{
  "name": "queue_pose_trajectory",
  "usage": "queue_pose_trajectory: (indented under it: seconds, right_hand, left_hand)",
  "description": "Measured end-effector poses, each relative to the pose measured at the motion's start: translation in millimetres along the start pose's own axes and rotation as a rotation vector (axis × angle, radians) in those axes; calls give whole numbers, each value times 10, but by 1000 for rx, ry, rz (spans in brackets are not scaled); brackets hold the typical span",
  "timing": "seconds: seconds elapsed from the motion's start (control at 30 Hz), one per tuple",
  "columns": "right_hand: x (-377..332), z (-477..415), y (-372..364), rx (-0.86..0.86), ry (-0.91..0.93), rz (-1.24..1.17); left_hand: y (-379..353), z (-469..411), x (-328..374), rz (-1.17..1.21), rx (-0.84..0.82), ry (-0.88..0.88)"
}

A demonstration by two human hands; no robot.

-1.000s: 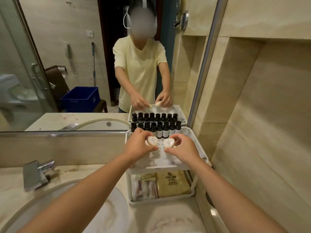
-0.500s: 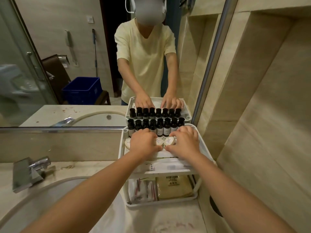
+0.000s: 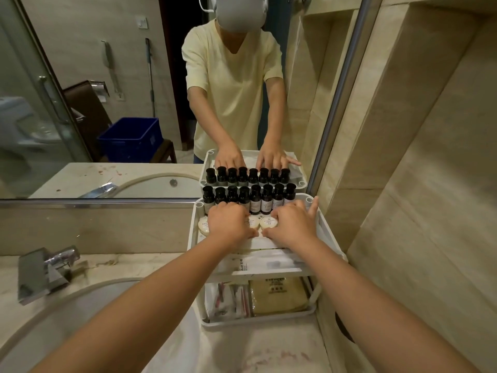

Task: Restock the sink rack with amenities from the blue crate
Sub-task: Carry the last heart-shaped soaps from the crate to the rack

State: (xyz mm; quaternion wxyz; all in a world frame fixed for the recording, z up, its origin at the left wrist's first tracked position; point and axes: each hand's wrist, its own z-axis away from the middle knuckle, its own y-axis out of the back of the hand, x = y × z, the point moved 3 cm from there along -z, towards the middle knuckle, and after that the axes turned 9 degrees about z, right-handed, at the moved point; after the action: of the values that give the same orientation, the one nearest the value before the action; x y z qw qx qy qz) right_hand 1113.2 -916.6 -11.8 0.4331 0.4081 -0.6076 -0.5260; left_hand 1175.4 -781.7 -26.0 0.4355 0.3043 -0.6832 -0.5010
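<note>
Round soaps (image 3: 269, 222) flat, row running left-right across rack (image 3: 269, 272) top tier, left hand (image 3: 228, 224), right hand (image 3: 293, 224) pressing them, fingers uncurled

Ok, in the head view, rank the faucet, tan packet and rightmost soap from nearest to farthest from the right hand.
1. Rightmost soap, top shelf, at the right hand.
2. Tan packet, lower shelf, below.
3. Faucet, far left.

A chrome faucet (image 3: 45, 273) stands near left beside a white basin (image 3: 80, 321); a mirror (image 3: 80, 76) spans the far wall, with beige tiles (image 3: 430, 184) on the right.
</note>
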Motion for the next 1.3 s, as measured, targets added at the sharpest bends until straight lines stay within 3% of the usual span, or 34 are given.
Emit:
queue_pose_trajectory:
  seconds: [0.2, 0.5, 0.87, 1.3]
  right_hand:
    - [-13, 84, 61, 19, 0, -70]
    - [4, 558, 199, 70, -8, -236]
    - [-184, 1757, 462, 57, -43, -243]
    - [-463, 3066, 37, -59, -99, -120]
  left_hand:
    - [72, 53, -50, 125, 25, 6]
    - [283, 544, -13, 364, 133, -130]
    - [466, 1565, -24, 372, 42, -260]
    - [99, 2711, -81, 213, -106, -386]
